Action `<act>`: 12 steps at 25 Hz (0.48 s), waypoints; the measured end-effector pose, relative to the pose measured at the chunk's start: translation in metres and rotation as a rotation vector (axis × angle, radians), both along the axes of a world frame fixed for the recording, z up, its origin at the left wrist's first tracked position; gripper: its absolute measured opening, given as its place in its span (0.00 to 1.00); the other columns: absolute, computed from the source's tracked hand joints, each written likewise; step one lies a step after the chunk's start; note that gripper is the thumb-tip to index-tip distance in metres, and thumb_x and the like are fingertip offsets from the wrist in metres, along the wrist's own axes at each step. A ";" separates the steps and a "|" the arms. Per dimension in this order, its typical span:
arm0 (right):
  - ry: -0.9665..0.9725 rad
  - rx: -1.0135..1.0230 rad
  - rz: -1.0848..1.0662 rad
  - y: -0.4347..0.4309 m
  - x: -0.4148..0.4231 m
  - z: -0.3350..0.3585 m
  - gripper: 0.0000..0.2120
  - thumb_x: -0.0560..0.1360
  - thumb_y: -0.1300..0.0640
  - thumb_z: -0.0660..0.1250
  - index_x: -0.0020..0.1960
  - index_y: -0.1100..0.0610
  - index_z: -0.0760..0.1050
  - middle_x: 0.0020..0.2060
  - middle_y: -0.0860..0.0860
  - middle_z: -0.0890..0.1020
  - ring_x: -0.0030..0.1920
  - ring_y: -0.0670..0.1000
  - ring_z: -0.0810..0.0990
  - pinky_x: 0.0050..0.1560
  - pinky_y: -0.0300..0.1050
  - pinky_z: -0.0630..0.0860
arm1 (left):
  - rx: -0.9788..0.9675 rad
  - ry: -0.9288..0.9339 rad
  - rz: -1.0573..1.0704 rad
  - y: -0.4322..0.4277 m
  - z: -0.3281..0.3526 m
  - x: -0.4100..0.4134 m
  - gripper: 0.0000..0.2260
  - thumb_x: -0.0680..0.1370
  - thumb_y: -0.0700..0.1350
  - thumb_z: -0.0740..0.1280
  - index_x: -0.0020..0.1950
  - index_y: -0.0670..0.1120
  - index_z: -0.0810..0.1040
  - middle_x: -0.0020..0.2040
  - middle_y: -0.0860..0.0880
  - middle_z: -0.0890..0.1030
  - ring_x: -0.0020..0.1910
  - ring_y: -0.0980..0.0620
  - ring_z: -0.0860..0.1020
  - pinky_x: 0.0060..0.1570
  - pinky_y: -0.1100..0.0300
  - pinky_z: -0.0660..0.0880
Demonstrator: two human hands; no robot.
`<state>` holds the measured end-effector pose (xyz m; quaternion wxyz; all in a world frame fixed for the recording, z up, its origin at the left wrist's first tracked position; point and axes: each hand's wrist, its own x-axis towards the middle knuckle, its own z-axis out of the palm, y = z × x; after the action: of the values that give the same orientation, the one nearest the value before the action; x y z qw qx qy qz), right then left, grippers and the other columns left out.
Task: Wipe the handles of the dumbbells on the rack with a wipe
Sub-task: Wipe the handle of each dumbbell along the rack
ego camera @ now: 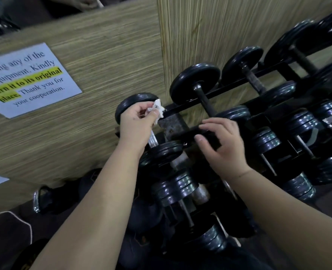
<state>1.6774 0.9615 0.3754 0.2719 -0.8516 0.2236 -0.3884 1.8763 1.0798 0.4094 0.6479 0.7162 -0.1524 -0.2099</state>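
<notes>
A black rack (182,109) holds several black dumbbells in tiers. My left hand (136,123) grips a crumpled white wipe (158,112) around the upper part of the handle (153,140) of the leftmost dumbbell (136,103); the lower, shiny part of that handle shows below my hand. My right hand (219,145) hovers over the rack's black end bar (188,134) with fingers spread and relaxed, holding nothing. The second dumbbell (195,81) with its dark handle lies just right of it.
A wood-grain wall panel (83,75) with a printed notice (24,78) stands left of the rack. More dumbbells (297,123) fill the tiers to the right and below. Dark bags (50,199) lie on the floor at lower left.
</notes>
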 end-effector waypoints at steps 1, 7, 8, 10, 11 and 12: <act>-0.014 -0.033 -0.047 -0.017 -0.004 0.003 0.13 0.77 0.51 0.72 0.56 0.58 0.83 0.57 0.52 0.82 0.61 0.54 0.76 0.67 0.47 0.71 | 0.003 -0.017 -0.030 -0.014 0.007 -0.005 0.08 0.79 0.38 0.73 0.49 0.53 0.84 0.45 0.51 0.84 0.43 0.56 0.81 0.52 0.55 0.81; 0.239 0.171 -0.107 -0.102 0.005 -0.002 0.15 0.77 0.43 0.71 0.53 0.54 0.81 0.56 0.49 0.80 0.65 0.54 0.73 0.68 0.51 0.70 | 0.210 -0.008 -0.116 -0.093 0.012 -0.026 0.05 0.79 0.44 0.71 0.47 0.54 0.81 0.48 0.54 0.83 0.50 0.52 0.84 0.59 0.45 0.83; 0.259 0.175 -0.106 -0.107 0.007 -0.007 0.17 0.77 0.41 0.69 0.52 0.54 0.81 0.53 0.48 0.80 0.63 0.54 0.74 0.66 0.51 0.70 | 0.229 -0.001 -0.100 -0.104 0.009 -0.029 0.03 0.78 0.44 0.71 0.47 0.53 0.80 0.46 0.53 0.83 0.50 0.51 0.84 0.58 0.43 0.84; 0.209 0.134 -0.124 -0.112 0.008 -0.016 0.21 0.76 0.37 0.66 0.49 0.54 0.81 0.47 0.47 0.80 0.56 0.54 0.76 0.61 0.50 0.71 | 0.234 0.025 -0.064 -0.125 0.005 -0.033 0.04 0.78 0.44 0.73 0.47 0.50 0.79 0.42 0.53 0.83 0.46 0.51 0.85 0.56 0.43 0.84; 0.167 0.111 -0.135 -0.111 0.009 -0.020 0.21 0.75 0.36 0.65 0.48 0.55 0.81 0.45 0.47 0.80 0.53 0.54 0.76 0.59 0.50 0.71 | 0.233 0.040 -0.045 -0.133 0.002 -0.033 0.05 0.78 0.43 0.74 0.49 0.49 0.79 0.42 0.52 0.82 0.45 0.52 0.84 0.55 0.44 0.85; 0.132 0.100 -0.142 -0.110 0.009 -0.023 0.21 0.75 0.36 0.65 0.47 0.55 0.80 0.45 0.48 0.80 0.52 0.55 0.76 0.59 0.50 0.70 | 0.239 0.047 -0.028 -0.140 0.000 -0.032 0.08 0.76 0.42 0.76 0.51 0.48 0.79 0.44 0.52 0.82 0.46 0.52 0.84 0.56 0.44 0.84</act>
<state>1.6868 0.8513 0.3528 0.2704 -0.8427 0.3200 -0.3380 1.8440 0.9397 0.4091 0.5583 0.7811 -0.1210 -0.2523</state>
